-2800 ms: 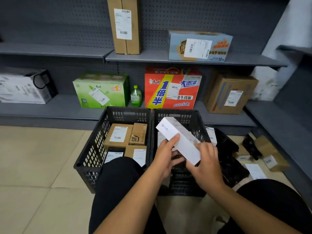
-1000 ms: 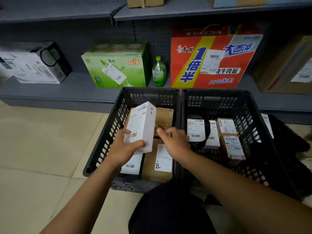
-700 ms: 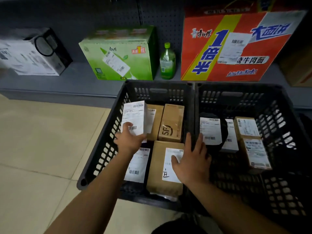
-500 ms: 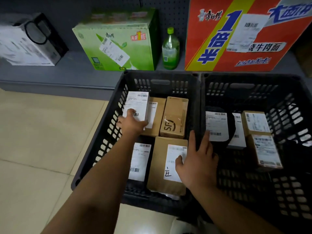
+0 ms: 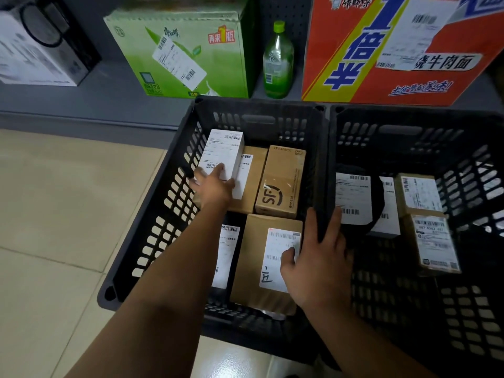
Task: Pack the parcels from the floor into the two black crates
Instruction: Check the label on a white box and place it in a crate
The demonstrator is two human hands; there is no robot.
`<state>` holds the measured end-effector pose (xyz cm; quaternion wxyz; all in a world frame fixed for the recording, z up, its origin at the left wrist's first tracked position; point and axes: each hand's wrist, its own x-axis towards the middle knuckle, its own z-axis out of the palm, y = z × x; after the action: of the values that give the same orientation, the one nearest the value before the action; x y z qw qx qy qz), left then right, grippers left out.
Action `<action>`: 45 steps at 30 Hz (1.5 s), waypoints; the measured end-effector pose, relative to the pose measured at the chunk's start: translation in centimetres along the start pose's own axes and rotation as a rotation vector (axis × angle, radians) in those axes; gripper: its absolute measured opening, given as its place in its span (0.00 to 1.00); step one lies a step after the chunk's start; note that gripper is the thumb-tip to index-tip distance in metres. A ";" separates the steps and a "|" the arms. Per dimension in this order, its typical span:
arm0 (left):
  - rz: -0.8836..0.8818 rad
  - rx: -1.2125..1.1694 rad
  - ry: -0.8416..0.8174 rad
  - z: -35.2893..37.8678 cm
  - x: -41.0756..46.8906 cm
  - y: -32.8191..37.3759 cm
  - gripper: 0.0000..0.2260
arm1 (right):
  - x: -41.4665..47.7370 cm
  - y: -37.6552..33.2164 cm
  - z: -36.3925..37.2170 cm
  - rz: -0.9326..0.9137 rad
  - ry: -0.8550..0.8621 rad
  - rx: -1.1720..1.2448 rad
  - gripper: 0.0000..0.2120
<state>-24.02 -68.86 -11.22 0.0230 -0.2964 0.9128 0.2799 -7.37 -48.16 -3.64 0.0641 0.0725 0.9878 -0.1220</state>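
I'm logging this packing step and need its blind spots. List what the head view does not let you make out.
- Left hand: lies on the white box; grip unclear, palm side hidden.
- Flat parcel in left crate: mostly behind the left forearm.
- Black bag parcel: lower part behind the right hand and the divider wall.
- Right crate: cut off by the right edge.
- Label print: too small to read.

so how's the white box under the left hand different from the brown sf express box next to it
The long white cardboard box is pale and slim, its top face largely taken up by a shipping label, and it lies on top of another brown parcel. The brown SF Express cardboard box is wider, shows printed logos with no label in sight, and sits lower in the crate. The left hand rests on the white box; nothing touches the SF one. Both lie in the left black plastic crate.
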 end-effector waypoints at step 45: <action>0.002 -0.246 -0.072 -2.3 -2.3 -0.1 0.32 | 0.1 0.1 0.7 0.007 0.008 0.137 0.39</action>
<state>-21.85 -68.91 -8.85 0.0190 -0.2858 0.8706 0.4001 -7.42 -48.21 -4.33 0.0557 0.0809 0.9771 -0.1889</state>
